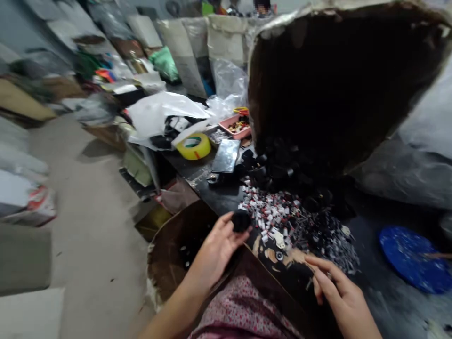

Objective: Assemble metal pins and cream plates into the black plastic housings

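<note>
My left hand (pixel 221 247) grips a round black plastic part (pixel 241 220) between thumb and fingers, above the table's near edge. Below that hand is an open brown bin (pixel 169 268) with a few small white pieces inside. My right hand (pixel 334 287) is closed over the table edge, fingers and thumb drawn together; a tiny shiny bit shows between them, too small to name. Beyond the hands lie a pile of small white-and-red parts (pixel 270 214) and a heap of dark screw-like pieces (pixel 328 240). A small round metal-looking piece (pixel 279 256) rests on a worn patch between the hands.
A large tipped container (pixel 339 94) with black parts spilling out stands behind the piles. A blue lid-like disc (pixel 413 256) lies at right. A phone (pixel 226 156), yellow tape roll (pixel 194 146) and pink tray (pixel 235 127) sit farther back. Boxes and bags line the floor at left.
</note>
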Motion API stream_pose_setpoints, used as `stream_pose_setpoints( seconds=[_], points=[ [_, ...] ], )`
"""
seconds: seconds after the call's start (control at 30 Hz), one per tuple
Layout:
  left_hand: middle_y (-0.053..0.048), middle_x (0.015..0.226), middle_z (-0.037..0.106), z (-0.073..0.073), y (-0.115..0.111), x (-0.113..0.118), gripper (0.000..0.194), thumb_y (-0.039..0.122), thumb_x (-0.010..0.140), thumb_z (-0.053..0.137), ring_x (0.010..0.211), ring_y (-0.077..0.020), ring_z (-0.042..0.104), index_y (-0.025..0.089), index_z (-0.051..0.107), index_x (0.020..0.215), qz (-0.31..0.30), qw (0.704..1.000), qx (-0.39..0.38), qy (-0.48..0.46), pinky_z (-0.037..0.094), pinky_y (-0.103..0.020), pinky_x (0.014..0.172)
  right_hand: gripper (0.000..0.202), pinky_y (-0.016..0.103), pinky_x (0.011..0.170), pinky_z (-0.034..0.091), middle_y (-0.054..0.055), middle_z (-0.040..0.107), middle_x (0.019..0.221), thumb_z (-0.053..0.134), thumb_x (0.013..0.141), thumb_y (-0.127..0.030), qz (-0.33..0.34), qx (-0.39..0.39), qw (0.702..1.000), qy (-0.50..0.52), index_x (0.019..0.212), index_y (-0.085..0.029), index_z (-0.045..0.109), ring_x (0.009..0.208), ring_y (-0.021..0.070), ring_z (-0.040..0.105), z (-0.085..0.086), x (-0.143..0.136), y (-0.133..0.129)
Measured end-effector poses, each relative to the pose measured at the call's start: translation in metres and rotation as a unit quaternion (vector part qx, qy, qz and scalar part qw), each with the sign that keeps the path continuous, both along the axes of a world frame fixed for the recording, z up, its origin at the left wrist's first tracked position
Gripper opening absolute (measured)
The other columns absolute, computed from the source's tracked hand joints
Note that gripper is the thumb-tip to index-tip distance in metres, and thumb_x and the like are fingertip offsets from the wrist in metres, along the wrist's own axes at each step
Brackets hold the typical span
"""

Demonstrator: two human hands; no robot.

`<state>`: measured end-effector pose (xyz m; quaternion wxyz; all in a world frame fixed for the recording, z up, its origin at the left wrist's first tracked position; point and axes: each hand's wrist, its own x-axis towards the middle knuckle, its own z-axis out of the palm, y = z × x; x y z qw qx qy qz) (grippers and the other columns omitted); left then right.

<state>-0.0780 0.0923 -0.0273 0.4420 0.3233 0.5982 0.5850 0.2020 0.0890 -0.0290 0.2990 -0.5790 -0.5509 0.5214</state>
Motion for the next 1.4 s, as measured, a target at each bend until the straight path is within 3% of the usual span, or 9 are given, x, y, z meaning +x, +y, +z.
stream_pose_setpoints(
  seconds=[0.07,0.17,0.33,0.5,0.77,0.9,1.03,1.17,1.4],
  points=[
    [-0.011,0.129,0.068,-0.004,0.016,-0.051,0.042,0.051,0.089,0.060,0.118,-0.0284,0.067,0.025,0.059,0.122,0.096,0.991,0.036,0.091,0.052,-0.048,0.103,0.051,0.024,0.059,0.053,-0.002,0.055,0.058,0.058,0.087,-0.063,0.010,0.015,1.000,-0.005,0.111,-0.021,0.075,0.057,0.0159,0.059,-0.004,-0.001,0.001],
    [-0.011,0.134,0.063,-0.010,0.046,-0.116,0.044,0.041,0.084,0.068,0.131,-0.0278,0.056,0.023,0.059,0.123,0.172,0.957,0.050,0.228,0.039,-0.046,0.115,0.051,0.025,0.058,0.054,0.000,0.058,0.059,0.058,0.086,-0.064,0.013,0.026,0.999,-0.019,0.108,-0.022,0.077,0.056,0.0167,0.060,-0.002,-0.003,0.001],
    [-0.015,0.137,0.061,-0.023,0.090,-0.156,0.037,0.033,0.086,0.064,0.133,-0.0317,0.053,0.020,0.063,0.121,0.148,0.907,0.020,0.395,0.036,-0.050,0.115,0.051,0.027,0.054,0.054,0.001,0.060,0.055,0.058,0.085,-0.065,-0.010,0.039,0.999,-0.023,0.104,-0.022,0.078,0.052,0.0191,0.061,-0.004,-0.003,-0.001],
    [-0.017,0.146,0.056,-0.027,0.100,-0.147,0.031,0.030,0.094,0.049,0.140,-0.0315,0.046,0.020,0.067,0.117,0.112,0.856,0.015,0.504,0.032,-0.051,0.117,0.048,0.028,0.055,0.056,0.001,0.059,0.055,0.060,0.083,-0.064,-0.035,0.057,0.998,-0.018,0.101,-0.024,0.079,0.053,0.0202,0.062,-0.007,-0.005,-0.003],
    [-0.017,0.129,0.067,-0.028,0.101,-0.121,0.031,0.033,0.089,0.062,0.129,-0.0385,0.052,0.020,0.066,0.117,0.101,0.801,0.011,0.591,0.022,-0.061,0.116,0.039,0.027,0.053,0.055,0.001,0.056,0.054,0.061,0.085,-0.059,-0.027,0.082,0.996,-0.011,0.097,-0.026,0.079,0.050,0.0185,0.058,-0.001,-0.010,-0.004],
    [-0.023,0.137,0.060,-0.021,0.094,-0.104,0.037,0.031,0.096,0.051,0.133,-0.0388,0.048,0.013,0.059,0.127,0.109,0.797,0.041,0.592,0.027,-0.059,0.114,0.036,0.028,0.052,0.052,0.000,0.055,0.053,0.058,0.089,-0.055,-0.020,0.111,0.994,-0.002,0.100,-0.028,0.079,0.050,0.0190,0.055,-0.007,-0.010,-0.007],
    [-0.014,0.128,0.068,-0.018,0.094,-0.068,0.032,0.030,0.099,0.045,0.126,-0.0294,0.058,0.020,0.063,0.123,0.020,0.805,0.086,0.587,0.039,-0.047,0.111,0.036,0.029,0.055,0.053,0.000,0.057,0.055,0.059,0.090,-0.055,-0.031,0.116,0.993,0.011,0.100,-0.027,0.078,0.051,0.0192,0.056,-0.016,-0.010,-0.009],
    [-0.017,0.146,0.057,-0.025,0.116,-0.037,0.036,0.027,0.096,0.050,0.132,-0.0325,0.055,0.018,0.063,0.129,-0.032,0.808,0.095,0.581,0.041,-0.048,0.111,0.035,0.028,0.057,0.053,0.000,0.057,0.056,0.060,0.090,-0.055,-0.036,0.112,0.993,0.023,0.100,-0.026,0.077,0.052,0.0180,0.057,-0.018,-0.010,-0.010],
    [-0.017,0.136,0.062,-0.039,0.132,-0.035,0.028,0.027,0.099,0.052,0.127,-0.0314,0.057,0.015,0.066,0.121,-0.029,0.812,0.094,0.575,0.044,-0.056,0.107,0.034,0.030,0.065,0.054,0.000,0.059,0.061,0.059,0.091,-0.052,-0.027,0.121,0.992,0.033,0.103,-0.025,0.076,0.056,0.0177,0.058,-0.017,-0.010,-0.012]
  ],
)
